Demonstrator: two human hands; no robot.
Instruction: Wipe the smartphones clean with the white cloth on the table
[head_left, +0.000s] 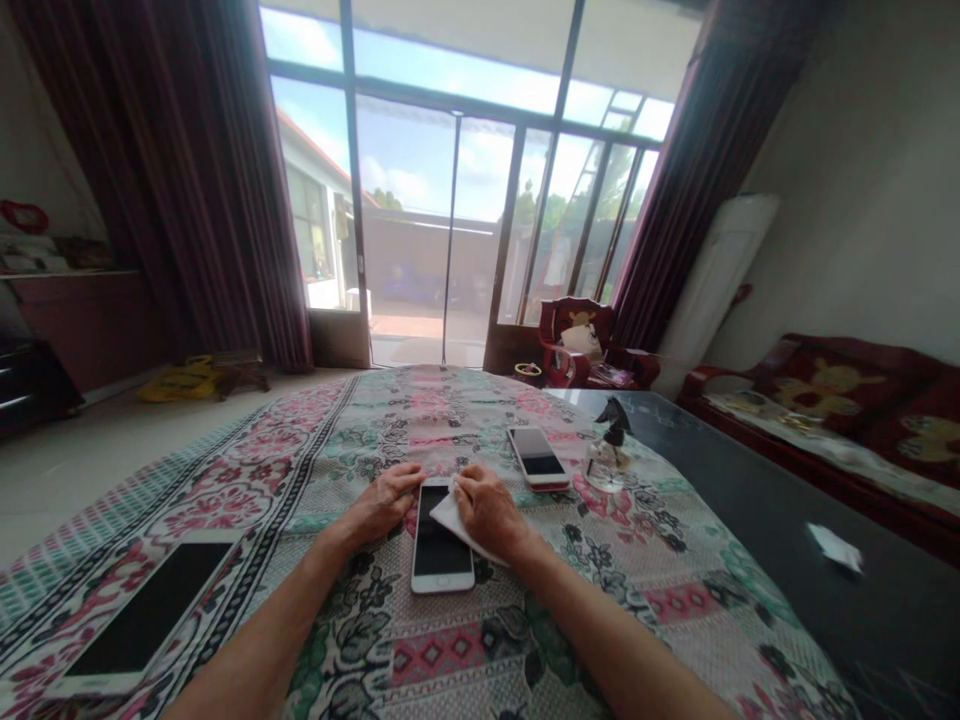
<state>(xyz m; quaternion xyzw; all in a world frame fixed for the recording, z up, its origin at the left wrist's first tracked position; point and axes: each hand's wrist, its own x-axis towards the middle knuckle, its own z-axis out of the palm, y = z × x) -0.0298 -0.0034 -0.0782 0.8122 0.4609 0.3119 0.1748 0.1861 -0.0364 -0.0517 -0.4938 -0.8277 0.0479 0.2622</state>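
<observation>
A white smartphone (pixel 442 555) with a dark screen lies flat on the patterned tablecloth in front of me. My left hand (pixel 386 498) is at its upper left corner, fingers bent together and holding the edge. Pinched in my right hand (pixel 484 505) is a white wipe (pixel 448 514), which lies over the upper right part of the screen. Some of the wipe is hidden under that hand. Behind my right hand rests a second white phone (pixel 538 456), apparently on something with a red edge. To its right stands a clear glass spray bottle (pixel 604 466) with a black trigger top.
A larger white tablet-like device (pixel 150 610) lies at left on the floral tablecloth (pixel 345 630). Beyond the right edge, a dark table (pixel 757 520) holds a crumpled white packet (pixel 835 548). A red wooden sofa (pixel 847 385), an armchair (pixel 581 335) and glass doors stand farther back.
</observation>
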